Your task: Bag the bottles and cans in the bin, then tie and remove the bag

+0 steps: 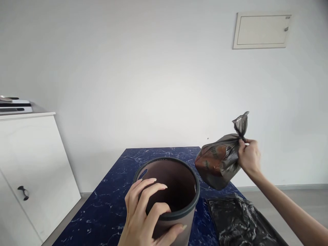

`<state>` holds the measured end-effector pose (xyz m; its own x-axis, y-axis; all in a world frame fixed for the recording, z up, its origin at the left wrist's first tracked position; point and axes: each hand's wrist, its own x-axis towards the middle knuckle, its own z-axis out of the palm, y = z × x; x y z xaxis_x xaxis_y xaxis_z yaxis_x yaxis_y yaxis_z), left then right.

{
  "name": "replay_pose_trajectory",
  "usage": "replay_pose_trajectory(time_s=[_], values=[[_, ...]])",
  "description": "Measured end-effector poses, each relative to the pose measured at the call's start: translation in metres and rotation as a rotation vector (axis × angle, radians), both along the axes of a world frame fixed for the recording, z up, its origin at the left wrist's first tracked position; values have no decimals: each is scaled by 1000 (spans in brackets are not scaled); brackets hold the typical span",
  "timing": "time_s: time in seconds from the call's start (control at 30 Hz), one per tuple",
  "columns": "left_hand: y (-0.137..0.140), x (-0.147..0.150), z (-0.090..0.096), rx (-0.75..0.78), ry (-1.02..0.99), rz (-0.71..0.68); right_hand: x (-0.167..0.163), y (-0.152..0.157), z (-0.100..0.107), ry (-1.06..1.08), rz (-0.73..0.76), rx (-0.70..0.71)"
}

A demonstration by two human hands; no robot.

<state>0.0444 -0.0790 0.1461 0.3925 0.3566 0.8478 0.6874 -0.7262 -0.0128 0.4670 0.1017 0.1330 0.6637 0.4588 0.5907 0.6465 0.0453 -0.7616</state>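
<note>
My left hand (pixel 145 208) grips the near-left rim of a round trash can (pixel 176 223), fingers hooked over the edge and thumb outside. The can stands upright on the table, its inside dark. At the right, my right hand (pixel 249 155) pinches the neck of a tied dark see-through garbage bag (pixel 222 157). Something reddish-brown with printing shows through its plastic. The bag hangs tilted in the air, right of the can and above the table. Beneath it lies a flat black plastic bag (pixel 238 218), wrinkled and glossy.
The table (pixel 102 205) has a dark blue marbled top and reaches almost to the pale wall. A white cabinet (pixel 38 164) with a dark handle stands at the left, with a black-and-white item (pixel 15 106) on top. A wall panel (pixel 262 30) sits high at the right.
</note>
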Motion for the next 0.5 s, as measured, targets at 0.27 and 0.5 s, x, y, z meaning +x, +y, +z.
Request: replay_pose_trajectory(time_s=[0.27,0.5], values=[[1,3,0,8,-6,7,-2,36,-81,186,-61,-229],[1,4,0,-4,-16,6,2,44,-112,219,-63,-434]])
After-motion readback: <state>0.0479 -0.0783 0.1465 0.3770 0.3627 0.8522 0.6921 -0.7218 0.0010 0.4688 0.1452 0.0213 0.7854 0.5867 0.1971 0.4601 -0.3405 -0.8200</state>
